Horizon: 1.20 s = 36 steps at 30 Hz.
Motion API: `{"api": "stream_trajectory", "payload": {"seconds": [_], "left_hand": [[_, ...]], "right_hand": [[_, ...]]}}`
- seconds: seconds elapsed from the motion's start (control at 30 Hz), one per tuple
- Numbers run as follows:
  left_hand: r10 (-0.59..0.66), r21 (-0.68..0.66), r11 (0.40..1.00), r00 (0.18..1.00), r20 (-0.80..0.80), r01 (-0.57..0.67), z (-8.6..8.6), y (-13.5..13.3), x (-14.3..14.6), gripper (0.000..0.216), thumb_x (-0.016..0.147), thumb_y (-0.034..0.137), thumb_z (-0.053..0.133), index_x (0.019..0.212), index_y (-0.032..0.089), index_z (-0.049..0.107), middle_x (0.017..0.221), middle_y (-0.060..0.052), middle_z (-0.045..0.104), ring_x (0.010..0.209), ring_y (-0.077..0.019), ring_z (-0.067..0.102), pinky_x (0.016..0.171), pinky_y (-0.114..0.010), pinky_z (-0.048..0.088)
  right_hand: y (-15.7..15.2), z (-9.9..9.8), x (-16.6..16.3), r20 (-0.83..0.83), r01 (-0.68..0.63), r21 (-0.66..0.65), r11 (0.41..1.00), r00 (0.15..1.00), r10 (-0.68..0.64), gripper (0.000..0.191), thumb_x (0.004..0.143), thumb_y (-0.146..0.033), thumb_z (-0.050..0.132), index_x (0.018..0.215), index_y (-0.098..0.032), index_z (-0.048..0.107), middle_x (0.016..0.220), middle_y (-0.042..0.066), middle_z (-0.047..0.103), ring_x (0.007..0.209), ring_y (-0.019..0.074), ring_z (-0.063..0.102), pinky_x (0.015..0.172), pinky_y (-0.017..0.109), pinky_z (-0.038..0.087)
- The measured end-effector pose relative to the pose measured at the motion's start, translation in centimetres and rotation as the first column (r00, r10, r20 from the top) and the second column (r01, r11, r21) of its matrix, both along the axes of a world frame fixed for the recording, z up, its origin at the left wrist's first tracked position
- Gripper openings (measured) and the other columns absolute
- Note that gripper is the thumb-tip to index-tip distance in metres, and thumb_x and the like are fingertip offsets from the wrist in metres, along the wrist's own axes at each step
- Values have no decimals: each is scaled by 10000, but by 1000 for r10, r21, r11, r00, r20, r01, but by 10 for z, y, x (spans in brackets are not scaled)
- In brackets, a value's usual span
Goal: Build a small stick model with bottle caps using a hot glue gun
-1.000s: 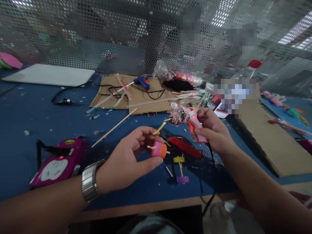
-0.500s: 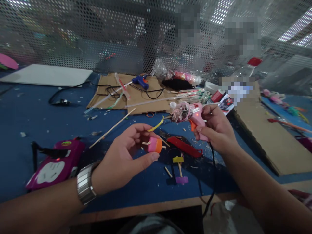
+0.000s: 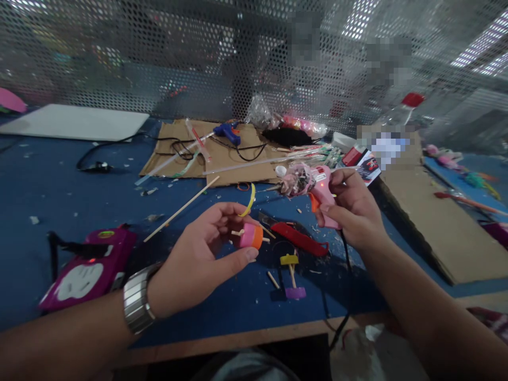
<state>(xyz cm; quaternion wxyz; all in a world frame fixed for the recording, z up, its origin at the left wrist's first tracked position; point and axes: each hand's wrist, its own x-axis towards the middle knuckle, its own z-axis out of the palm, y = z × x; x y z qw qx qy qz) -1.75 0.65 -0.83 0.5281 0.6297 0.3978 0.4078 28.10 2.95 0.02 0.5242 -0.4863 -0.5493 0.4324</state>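
Holding a pink glue gun (image 3: 323, 189) — plus skewered caps (image 3: 251, 236)

Over a blue table (image 3: 111, 193), the person's left hand (image 3: 198, 259) holds a pink-and-orange piece (image 3: 251, 236) and a curved yellow strip (image 3: 250, 201), while the right hand (image 3: 355, 211) grips a pink glue gun (image 3: 307, 181), its nozzle (image 3: 274, 188) apart from the strip.

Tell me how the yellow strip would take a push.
The yellow strip would probably bend, being thin and curved. It is likely light, as it is narrow. Its upper end might swing aside, since only the lower end sits in the left hand.
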Motion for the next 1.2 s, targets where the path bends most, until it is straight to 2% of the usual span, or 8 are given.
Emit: {"api": "stream_trajectory", "payload": {"seconds": [0.33, 0.57, 0.83, 1.2], "left_hand": [[17, 20, 1000, 999, -39, -16, -3, 1, 0, 444, 852, 297, 886, 1241, 205, 692, 1171, -101, 816, 1051, -239, 831, 941, -366, 722], [42, 80, 996, 988, -147, -31, -14, -2, 0, 490, 896, 328, 871, 1332, 227, 672, 1277, -103, 814, 1154, -275, 811, 1030, -432, 684], [50, 109, 994, 979, -195, -29, -8, -4, 1, 439, 911, 316, 848, 1310, 238, 682, 1239, -70, 817, 1138, -248, 815, 990, -365, 705], [45, 171, 985, 971, -234, -5, -7, -5, 0, 392, 919, 317, 835, 1277, 250, 691, 1210, -44, 818, 1108, -219, 816, 960, -320, 696]], "right_hand": [[-1, -2, 0, -74, -51, -25, 998, 996, 49, 474, 744, -255, 880, 1010, -322, 493, 931, -53, 642, 460, 143, 633, 416, 329, 400], [-4, -5, 0, -32, -71, 56, 996, 997, 73, 450, 809, -243, 881, 1037, -321, 501, 928, -41, 662, 505, 148, 653, 433, 323, 471], [-2, -12, 5, -19, -117, 144, 983, 992, 121, 443, 857, -267, 904, 1074, -308, 520, 946, -39, 661, 512, 138, 668, 412, 291, 485], [-4, -12, 4, 2, -124, 140, 982, 992, 125, 431, 872, -252, 901, 1076, -312, 526, 956, -38, 662, 508, 131, 664, 428, 283, 499]]}}
